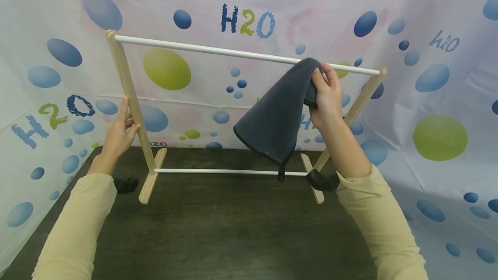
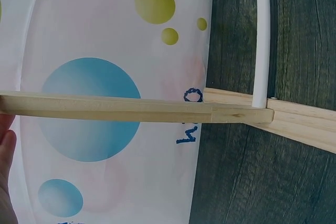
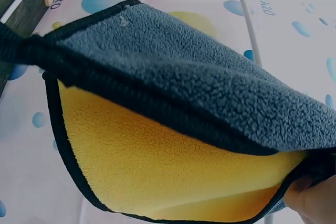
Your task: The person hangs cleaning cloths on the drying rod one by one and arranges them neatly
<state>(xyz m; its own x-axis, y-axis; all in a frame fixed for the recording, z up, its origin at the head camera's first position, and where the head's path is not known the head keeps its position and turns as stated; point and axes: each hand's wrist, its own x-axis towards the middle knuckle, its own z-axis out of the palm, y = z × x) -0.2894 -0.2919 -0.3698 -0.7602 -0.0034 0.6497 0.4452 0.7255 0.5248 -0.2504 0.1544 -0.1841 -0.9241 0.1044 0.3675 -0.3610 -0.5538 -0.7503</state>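
A grey microfiber cloth (image 1: 278, 107) with dark edging hangs at a slant from my right hand (image 1: 327, 94), overlapping the rack's white top rod (image 1: 202, 49) in the head view. That hand pinches the cloth's folded upper edge between thumb and fingers. Seen from the right wrist, its underside (image 3: 173, 171) is yellow, and a small dark loop (image 3: 21, 48) hangs at one corner. My left hand (image 1: 118, 135) is at the rack's left wooden post (image 1: 130, 90), index finger extended along it and thumb touching its side. Only part of the left fingers (image 2: 6, 150) shows in the left wrist view.
The drying rack stands on a dark wooden table (image 1: 218, 228), with a lower white rod (image 1: 229, 171), a right post (image 1: 363, 98) and wooden feet (image 1: 148, 187). Behind it and at both sides hangs a white curtain (image 1: 210, 81) printed with blue and green dots.
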